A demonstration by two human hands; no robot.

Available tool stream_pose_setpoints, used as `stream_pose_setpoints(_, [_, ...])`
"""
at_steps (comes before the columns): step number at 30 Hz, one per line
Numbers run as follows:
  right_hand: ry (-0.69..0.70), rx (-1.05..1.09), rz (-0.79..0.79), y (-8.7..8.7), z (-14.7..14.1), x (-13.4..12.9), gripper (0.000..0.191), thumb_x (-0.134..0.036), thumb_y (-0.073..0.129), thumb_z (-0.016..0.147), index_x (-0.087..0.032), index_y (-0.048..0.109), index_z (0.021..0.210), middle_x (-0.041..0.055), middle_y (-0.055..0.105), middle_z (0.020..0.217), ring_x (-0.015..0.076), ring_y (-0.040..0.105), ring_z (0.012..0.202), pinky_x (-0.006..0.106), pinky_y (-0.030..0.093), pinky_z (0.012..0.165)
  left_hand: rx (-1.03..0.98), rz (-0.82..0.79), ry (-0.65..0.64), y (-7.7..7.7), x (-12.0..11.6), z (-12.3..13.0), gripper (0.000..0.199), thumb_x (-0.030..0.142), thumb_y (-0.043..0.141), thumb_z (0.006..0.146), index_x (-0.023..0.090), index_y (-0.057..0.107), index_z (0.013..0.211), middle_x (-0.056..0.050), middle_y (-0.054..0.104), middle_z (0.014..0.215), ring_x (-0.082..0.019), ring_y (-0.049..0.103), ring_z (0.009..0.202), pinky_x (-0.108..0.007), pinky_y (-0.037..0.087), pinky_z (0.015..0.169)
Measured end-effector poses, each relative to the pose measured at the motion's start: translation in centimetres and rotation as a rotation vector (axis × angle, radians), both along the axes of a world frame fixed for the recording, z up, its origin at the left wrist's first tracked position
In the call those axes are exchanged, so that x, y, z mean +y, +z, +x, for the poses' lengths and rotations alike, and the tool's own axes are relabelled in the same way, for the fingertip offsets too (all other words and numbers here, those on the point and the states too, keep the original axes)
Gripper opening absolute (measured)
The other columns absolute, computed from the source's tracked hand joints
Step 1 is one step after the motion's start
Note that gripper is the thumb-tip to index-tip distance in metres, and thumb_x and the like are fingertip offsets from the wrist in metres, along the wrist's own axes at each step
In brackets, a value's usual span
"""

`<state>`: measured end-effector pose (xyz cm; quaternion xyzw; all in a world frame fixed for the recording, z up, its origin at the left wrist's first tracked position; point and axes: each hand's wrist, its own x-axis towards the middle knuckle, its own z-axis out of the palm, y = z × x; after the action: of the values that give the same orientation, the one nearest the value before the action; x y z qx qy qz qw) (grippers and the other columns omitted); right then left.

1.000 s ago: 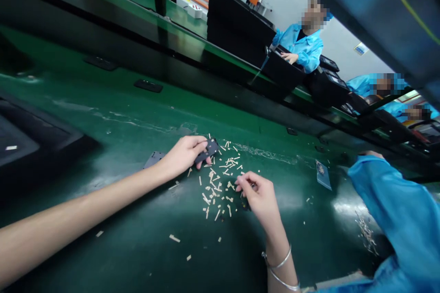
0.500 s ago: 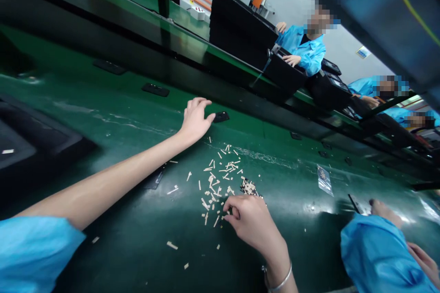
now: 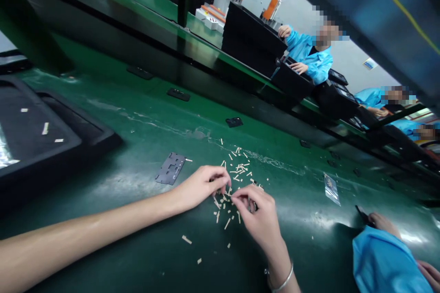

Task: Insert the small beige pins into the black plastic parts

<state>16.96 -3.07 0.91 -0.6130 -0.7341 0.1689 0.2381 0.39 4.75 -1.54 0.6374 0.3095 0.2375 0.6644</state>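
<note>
Many small cream strips and bits (image 3: 239,168) lie scattered on the green table (image 3: 144,242). At the left side of this scatter, my left hand (image 3: 211,183) hovers low with bent fingers drawn together; what is between them, if anything, is too small to tell. Close to its right, my right hand (image 3: 256,210) pinches thumb and forefinger together over the bits, and whatever it holds cannot be made out. A silver bangle circles the right wrist. Left of the hands lies a flat grey plate with cut-outs (image 3: 171,168), a strip at its upper right edge.
Black trays (image 3: 99,132) rest at the left, with a few strips inside. Black parts (image 3: 178,94) line the table's far side. A small clear bag (image 3: 332,188) lies to the right, near a co-worker's blue sleeve (image 3: 385,256). Other people sit beyond the dark rail.
My left hand has come back from the black part at the far side to the scattered bits, beside my right hand. The view has shifted, showing more of the trays and grey plate.
</note>
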Motion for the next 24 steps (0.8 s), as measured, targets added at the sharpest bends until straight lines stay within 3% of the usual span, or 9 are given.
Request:
stream_pose_setpoints(3, [-0.031,0.154,0.172,-0.2,-0.2,0.2,0.008,-0.017,0.055,0.081,-0.020,0.061,0.076,0.0003,0.060,0.067,0.0113,0.047,0.053,0.025,0.039,0.056,-0.105,-0.316,-0.181,-0.4,-0.7,0.5,0.038,0.044,0.036,0.086,0.012,0.054,0.075,-0.001,0.054,0.056,-0.007,0.038,0.041,-0.017,0.019,0.035])
stream_pose_setpoints(5, [0.034,0.173,0.224,-0.3,-0.3,0.3,0.010,-0.014,0.055,0.081,-0.020,0.061,0.076,0.0023,0.064,0.074,0.0131,0.053,0.060,0.029,0.043,0.063,-0.167,-0.448,-0.188,-0.4,-1.1,0.6,0.037,0.046,0.036,0.086,0.014,0.049,0.073,0.000,0.052,0.053,-0.006,0.034,0.038,-0.017,0.014,0.034])
stream_pose_setpoints(10, [0.085,0.138,0.341,-0.7,-0.2,0.5,0.016,-0.008,0.053,0.079,-0.020,0.064,0.080,0.0049,0.065,0.081,0.0162,0.059,0.071,0.032,0.047,0.065,-0.248,-0.497,-0.163,-0.4,-1.3,0.6,0.028,0.041,0.049,0.081,0.016,0.041,0.073,0.004,0.048,0.053,-0.004,0.029,0.038,-0.015,0.012,0.035])
stream_pose_setpoints(14, [0.006,0.114,0.433,-1.0,-0.4,0.3,0.018,-0.006,0.054,0.078,-0.020,0.064,0.083,0.0061,0.066,0.084,0.0176,0.060,0.076,0.032,0.048,0.065,-0.286,-0.353,-0.093,-0.6,-1.4,0.6,0.024,0.038,0.050,0.083,0.016,0.043,0.075,0.005,0.047,0.054,-0.004,0.030,0.041,-0.015,0.019,0.038])
stream_pose_setpoints(18, [-0.096,0.149,0.458,-0.9,-1.0,-0.1,0.015,-0.007,0.057,0.077,-0.019,0.063,0.084,0.0057,0.065,0.080,0.0174,0.059,0.073,0.031,0.047,0.062,-0.212,-0.044,0.054,-0.4,-1.7,0.5,0.018,0.030,0.048,0.085,0.014,0.051,0.077,0.003,0.048,0.063,-0.007,0.044,0.057,-0.017,0.034,0.052])
stream_pose_setpoints(24, [-0.067,0.147,0.392,-0.7,-1.3,-0.2,0.013,-0.009,0.057,0.078,-0.019,0.064,0.084,0.0048,0.065,0.079,0.0165,0.059,0.073,0.031,0.047,0.065,-0.036,0.469,0.121,-0.5,-2.1,0.1,0.015,0.016,0.045,0.085,0.014,0.058,0.077,0.002,0.049,0.064,-0.008,0.040,0.055,-0.020,0.031,0.051])
